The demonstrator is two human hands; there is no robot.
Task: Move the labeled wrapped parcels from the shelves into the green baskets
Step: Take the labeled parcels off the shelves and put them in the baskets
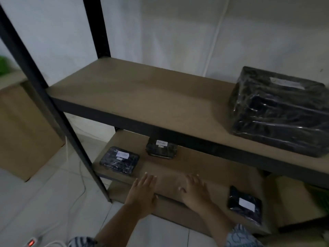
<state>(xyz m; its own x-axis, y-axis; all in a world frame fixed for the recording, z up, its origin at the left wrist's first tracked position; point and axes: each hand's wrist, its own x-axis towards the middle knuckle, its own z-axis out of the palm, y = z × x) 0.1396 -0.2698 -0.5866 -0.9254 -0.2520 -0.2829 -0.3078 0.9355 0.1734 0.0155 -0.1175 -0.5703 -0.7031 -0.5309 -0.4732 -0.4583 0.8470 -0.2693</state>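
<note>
L hand [142, 191] & R hand [195, 191] are both flat, fingers spread, holding nothing, over the low shelf [204, 168]. Big parcel [279, 111] sits on top shelf [142, 93]. Left parcel [119, 160], back parcel [161, 148] & right parcel [244, 204] lie on low shelf.

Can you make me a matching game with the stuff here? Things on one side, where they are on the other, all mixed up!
Things:
1. big parcel
2. flat parcel
3. box
4. power strip

Places:
A. on the floor, bottom-left corner, red light on
B. upper shelf, right end
C. on the floor, left of the rack
D. middle shelf, left end

Pairs: 1-B, 2-D, 3-C, 4-A
</note>
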